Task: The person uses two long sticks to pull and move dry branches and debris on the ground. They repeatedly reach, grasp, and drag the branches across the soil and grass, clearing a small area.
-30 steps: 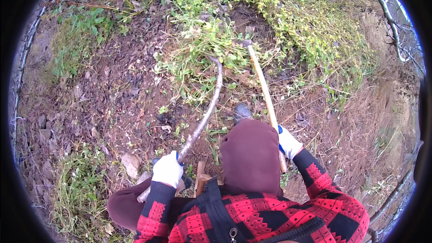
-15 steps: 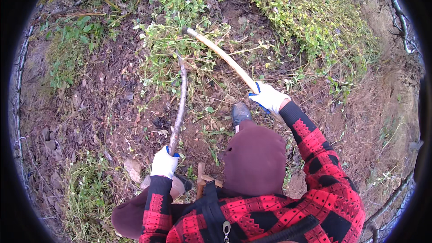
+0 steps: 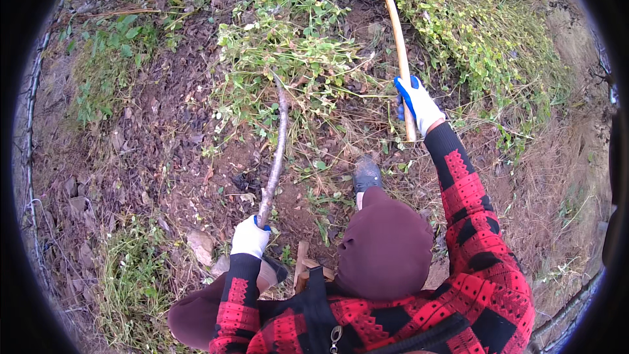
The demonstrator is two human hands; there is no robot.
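My right hand (image 3: 420, 106), in a white and blue glove, is closed round the lower part of a sickle's pale wooden handle. The sickle (image 3: 396, 29) points away from me, its dark curved blade bending left over the low leafy growth at the far side. A bare, slightly crooked stick (image 3: 281, 137) is gripped near its lower end by my left hand (image 3: 249, 237), gloved the same way. Its far tip touches or lies just over a heap of loose green stems (image 3: 288, 52); which, I cannot tell.
Leafy ground cover (image 3: 472, 39) spreads across the far right. Brown soil with dead leaves (image 3: 157, 137) lies on the left, near a pale stone (image 3: 200, 247). My shoe (image 3: 367, 174) stands in front. Thin branches (image 3: 29, 124) edge the left side.
My right hand has swung the sickle away and to the right, off the green heap, and its blade now shows. The stick and left hand appear shifted slightly right, along with the whole view.
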